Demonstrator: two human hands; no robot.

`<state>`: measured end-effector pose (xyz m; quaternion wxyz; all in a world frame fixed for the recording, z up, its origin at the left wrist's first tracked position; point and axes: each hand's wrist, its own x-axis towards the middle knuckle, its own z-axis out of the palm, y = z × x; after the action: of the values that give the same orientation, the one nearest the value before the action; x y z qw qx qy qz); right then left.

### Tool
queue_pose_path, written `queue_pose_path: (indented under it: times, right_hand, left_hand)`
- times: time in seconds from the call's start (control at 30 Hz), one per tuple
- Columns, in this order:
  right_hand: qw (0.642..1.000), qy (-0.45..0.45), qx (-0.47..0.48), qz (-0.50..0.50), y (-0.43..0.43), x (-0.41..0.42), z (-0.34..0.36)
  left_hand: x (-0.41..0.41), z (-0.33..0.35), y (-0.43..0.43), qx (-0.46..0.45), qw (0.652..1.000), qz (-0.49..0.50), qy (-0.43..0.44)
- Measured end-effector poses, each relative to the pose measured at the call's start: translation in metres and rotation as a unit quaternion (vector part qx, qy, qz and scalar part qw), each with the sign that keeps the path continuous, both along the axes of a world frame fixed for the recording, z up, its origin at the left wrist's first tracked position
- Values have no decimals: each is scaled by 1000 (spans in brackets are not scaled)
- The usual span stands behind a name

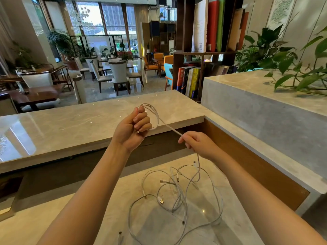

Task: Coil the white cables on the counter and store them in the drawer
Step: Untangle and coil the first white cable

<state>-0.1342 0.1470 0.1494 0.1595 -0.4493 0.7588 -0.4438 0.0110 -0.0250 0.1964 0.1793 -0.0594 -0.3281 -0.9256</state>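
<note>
My left hand (135, 127) is raised above the counter and grips a small coil of white cable (155, 115), with loops sticking out past the fingers. From the coil a straight run of the same cable leads down to my right hand (198, 144), which pinches it between thumb and fingers. Below that hand the cable hangs down into a loose tangle of white cables (178, 195) lying on the lower counter (70, 218), with several USB plugs showing. No drawer is visible.
A raised marble bar top (70, 128) runs across behind my hands. To the right stands a higher marble ledge (265, 106) with leafy plants (286, 68). A bookshelf (203, 50) rises behind it, and a lounge with tables and chairs lies beyond.
</note>
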Motion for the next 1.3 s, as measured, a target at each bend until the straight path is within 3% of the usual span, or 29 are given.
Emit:
queue_pose_path:
  times: [0.07, 0.13, 0.2, 0.3, 0.33, 0.37, 0.4, 0.5, 0.6, 0.7, 0.83, 0.97, 1.17, 1.3]
  right_hand:
    - [993, 62, 89, 44, 0, 13, 3]
    - [979, 99, 147, 103, -2, 31, 6]
    - [969, 150, 140, 135, -6, 46, 13]
    - [967, 227, 44, 105, -12, 49, 31]
    - [966, 245, 16, 87, -13, 45, 38]
    - [963, 260, -1, 74, -14, 40, 46]
    - [960, 274, -7, 66, -14, 34, 52]
    - [962, 267, 7, 53, -14, 17, 64]
    - [977, 208, 10, 41, -14, 10, 62]
    - [998, 44, -1, 54, -13, 17, 54]
    - [984, -147, -8, 101, -8, 26, 49]
    - [969, -206, 21, 132, -8, 22, 44]
    - [942, -287, -18, 170, -10, 22, 33]
    - [907, -354, -23, 225, -9, 21, 30]
  left_hand:
    - [-3, 0, 3, -13, 999, 39, -22]
    - [-8, -2, 4, -127, 981, 127, -77]
    - [-12, -7, 8, -323, 908, 220, -149]
    - [-14, -20, 17, -592, 735, 259, -205]
    - [-14, -24, 19, -646, 695, 239, -209]
    - [-13, -25, 21, -663, 689, 202, -211]
    - [-11, -24, 23, -642, 722, 150, -211]
    - [-3, -19, 17, -461, 872, -15, -164]
    - [1, -21, 9, -320, 933, -132, -95]
    - [0, -23, 9, -197, 954, -225, -24]
    - [-2, -29, 10, -114, 970, -215, -20]
    - [-3, -37, 7, -107, 980, -155, -71]
    - [-1, -36, 14, -114, 980, -99, -128]
    - [3, -36, 15, -146, 975, -65, -155]
